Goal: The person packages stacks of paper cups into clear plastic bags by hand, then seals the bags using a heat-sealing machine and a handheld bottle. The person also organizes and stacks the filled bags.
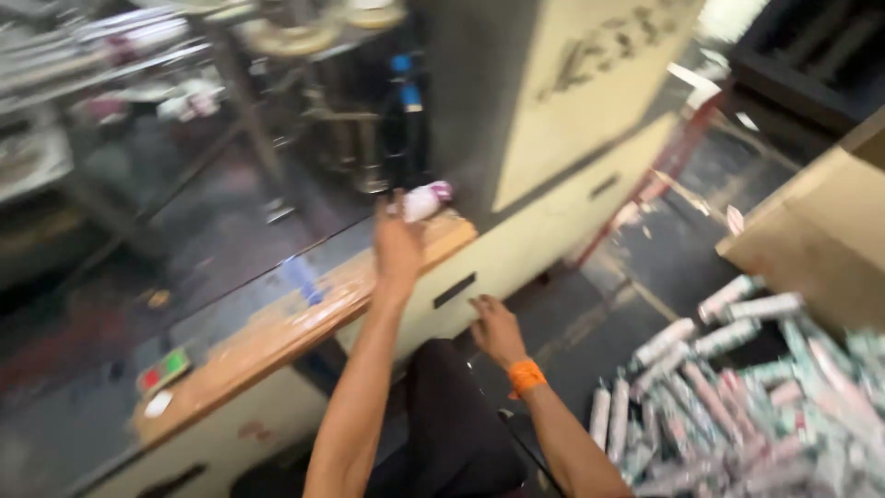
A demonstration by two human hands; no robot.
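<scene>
A small white tube with a pink end [426,199] sits at the fingertips of the left hand [396,247], at the far edge of the wooden desk [277,337] where that ledge meets the cream machine body [562,157]; the picture is blurred, so whether the fingers clasp the tube or only touch it cannot be told. The tube lies on its side pointing toward the dark machine opening [369,138] just beyond the hand, which seems to be why it is held out so far forward. The left arm is stretched nearly straight up and away from the person, wrist high, fingers reaching ahead. The right hand [496,330], with an orange band [525,374] at the wrist, hangs lower and nearer, fingers loosely spread and holding nothing, close to a dark slot [454,290] in the machine's cream front panel, as if steadying. To the right of that hand, on the floor [636,267], lies a heap of similar tubes [737,397], and beyond it a cardboard box [811,231]. Left of the left arm, on the desk, sit red and green buttons [163,369].
</scene>
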